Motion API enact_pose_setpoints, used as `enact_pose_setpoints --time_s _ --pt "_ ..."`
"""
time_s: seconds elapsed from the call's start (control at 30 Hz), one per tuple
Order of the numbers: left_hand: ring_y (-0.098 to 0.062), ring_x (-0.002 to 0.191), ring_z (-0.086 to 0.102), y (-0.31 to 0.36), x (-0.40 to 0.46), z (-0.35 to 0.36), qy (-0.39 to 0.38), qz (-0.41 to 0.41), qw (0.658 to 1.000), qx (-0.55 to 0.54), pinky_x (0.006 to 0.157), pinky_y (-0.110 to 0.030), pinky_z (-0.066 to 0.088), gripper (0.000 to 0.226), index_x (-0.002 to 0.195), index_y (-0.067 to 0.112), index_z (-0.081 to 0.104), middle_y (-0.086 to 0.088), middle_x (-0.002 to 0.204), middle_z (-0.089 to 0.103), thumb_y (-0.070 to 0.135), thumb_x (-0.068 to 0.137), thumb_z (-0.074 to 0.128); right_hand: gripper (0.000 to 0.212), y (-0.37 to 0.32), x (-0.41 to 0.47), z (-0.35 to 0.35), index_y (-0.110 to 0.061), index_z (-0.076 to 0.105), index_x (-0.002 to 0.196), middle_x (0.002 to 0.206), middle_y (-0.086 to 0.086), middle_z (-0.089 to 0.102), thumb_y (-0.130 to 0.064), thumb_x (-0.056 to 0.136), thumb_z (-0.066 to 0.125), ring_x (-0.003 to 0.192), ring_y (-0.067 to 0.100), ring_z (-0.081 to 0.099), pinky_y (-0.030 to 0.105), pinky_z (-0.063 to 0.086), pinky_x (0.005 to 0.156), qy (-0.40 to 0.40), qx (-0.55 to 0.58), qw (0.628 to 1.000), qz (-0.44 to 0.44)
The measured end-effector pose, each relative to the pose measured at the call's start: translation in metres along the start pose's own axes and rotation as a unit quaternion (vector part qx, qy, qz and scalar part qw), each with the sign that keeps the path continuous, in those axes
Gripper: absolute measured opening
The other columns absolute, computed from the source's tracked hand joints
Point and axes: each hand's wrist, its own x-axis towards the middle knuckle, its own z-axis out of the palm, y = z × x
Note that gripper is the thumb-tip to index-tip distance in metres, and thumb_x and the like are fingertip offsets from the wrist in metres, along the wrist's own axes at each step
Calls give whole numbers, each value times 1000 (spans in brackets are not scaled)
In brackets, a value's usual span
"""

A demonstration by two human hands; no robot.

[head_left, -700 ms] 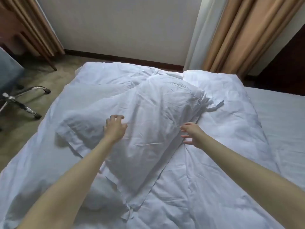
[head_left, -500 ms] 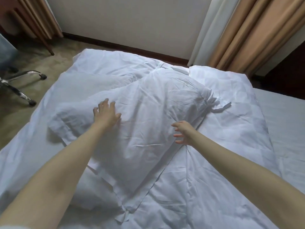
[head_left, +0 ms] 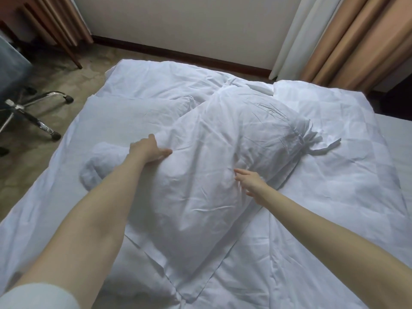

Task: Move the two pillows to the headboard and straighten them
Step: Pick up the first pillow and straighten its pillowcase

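A large white pillow (head_left: pixel 223 157) lies diagonally across the middle of the bed, wrinkled, its flanged end towards me. Part of a second white pillow (head_left: pixel 98 161) shows under its left side. My left hand (head_left: pixel 148 149) presses on the top pillow's left edge, fingers curled into the fabric. My right hand (head_left: pixel 250 182) rests on the pillow's right side with fingers spread, holding nothing. The white duvet (head_left: pixel 334 175) lies rumpled under and behind both pillows.
An office chair's chrome base (head_left: pixel 33 112) stands on the carpet left of the bed. Tan curtains (head_left: pixel 347 39) hang at the back right, a wooden furniture leg (head_left: pixel 69 50) at the back left. Bare mattress sheet (head_left: pixel 396 141) shows at the right.
Both hands have moved further out over the top pillow. My left hand went from lying flat to pressing into its left edge; the pillow bulges more. The view tilted down.
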Motion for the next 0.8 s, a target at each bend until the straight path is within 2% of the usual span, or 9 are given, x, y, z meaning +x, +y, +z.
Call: enact_pose_setpoints --time_s 0.13,0.2,0.27,0.37,0.43,0.5,0.6,0.7,0.8 --pt "-36 113 56 16 -21 10 27 72 997 -16 79 -37 38 66 126 10 41 -18 126 59 46 75 61 40 3 0 -16 -13 59 127 118 6 58 -13 87 51 107 24 53 33 41 85 5 -107 994 -18" --pt "-37 111 57 25 -38 14 37 104 993 -34 76 -36 38 67 128 14 39 -17 127 59 41 71 63 32 6 -4 -24 -4 64 112 113 14 65 -14 84 53 105 30 58 40 45 92 36 -220 973 -56" --pt "-37 110 58 38 -60 18 56 131 989 -45 74 -37 39 63 123 19 39 -13 127 60 40 69 63 26 3 -13 -29 -2 66 101 105 16 68 -15 81 55 99 31 60 38 47 87 62 -250 962 -92" --pt "-37 99 61 57 -100 27 86 173 980 -43 66 -36 36 52 109 22 39 -12 108 66 43 67 62 17 -9 -27 -35 -11 68 94 92 9 65 -12 81 57 85 21 58 26 41 70 89 -174 970 -146" --pt "-37 92 61 68 -130 31 104 191 975 -41 63 -36 33 47 98 23 34 -12 97 66 45 66 60 16 -15 -40 -41 -8 68 92 79 7 63 -6 81 56 72 18 57 26 42 62 99 -97 975 -174" --pt "-38 89 62 80 -161 36 120 202 971 -39 63 -36 32 45 90 24 28 -13 93 67 47 65 58 11 -16 -57 -52 -2 66 83 63 6 59 -1 83 55 55 14 55 25 44 58 111 -20 974 -198" --pt "-38 91 63 97 -206 50 108 220 968 -43 63 -35 33 46 89 22 27 -13 92 68 50 67 57 23 -4 -87 -74 -10 58 63 55 7 52 -1 85 57 41 8 49 18 43 48 139 47 967 -206" --pt "-35 86 61 114 -251 67 66 241 965 -76 62 -35 32 44 96 21 35 1 70 54 50 68 53 23 21 -124 -97 -10 59 63 57 7 52 -2 84 59 42 9 48 15 42 46 149 86 967 -190" --pt "-30 81 55 135 -289 82 17 242 963 -115 64 -35 32 48 112 23 43 4 73 49 47 72 54 18 52 -160 -115 -11 61 69 62 6 54 -3 85 58 51 14 49 21 44 56 155 109 966 -175"
